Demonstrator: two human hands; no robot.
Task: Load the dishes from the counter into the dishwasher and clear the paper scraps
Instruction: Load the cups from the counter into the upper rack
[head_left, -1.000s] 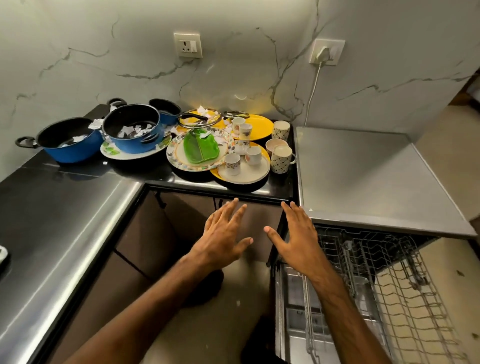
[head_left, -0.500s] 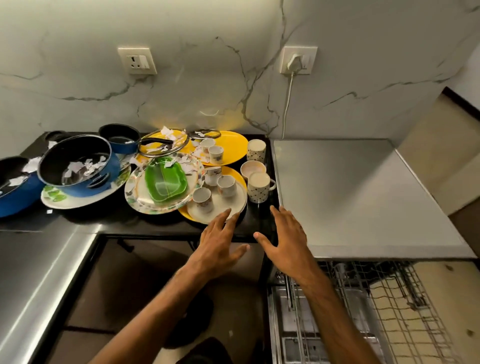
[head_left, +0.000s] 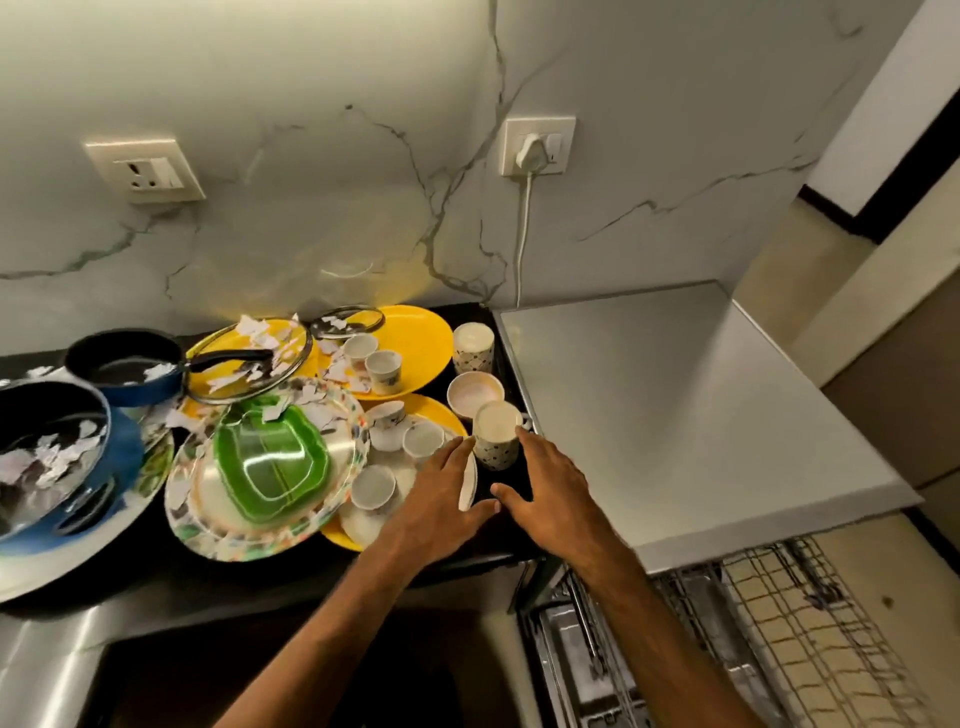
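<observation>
The left hand (head_left: 441, 512) and right hand (head_left: 553, 499), fingers straight and spread, holding nothing, flank a spotted mug (head_left: 496, 434) at their 12 o'clock on the black counter (head_left: 363, 571). From the mug, dishes (head_left: 270, 457) strewn with paper scraps (head_left: 260, 338) lie at 9 o'clock and the dishwasher rack (head_left: 779, 623) at 5 o'clock.

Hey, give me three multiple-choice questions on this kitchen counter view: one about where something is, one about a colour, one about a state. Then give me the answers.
1. Where does the green dish lie?
A. on the patterned plate
B. on the floor
C. in a drawer

2. What colour is the back plate holding two small cups?
A. red
B. yellow
C. black

3. How are the left hand and right hand?
A. each gripping a pan
B. open, holding nothing
C. clenched into fists

Answers:
1 A, the dish sits within the patterned plate's rim.
2 B, the plate's bare surface is yellow.
3 B, the fingers are spread on either side of the spotted mug.
</observation>
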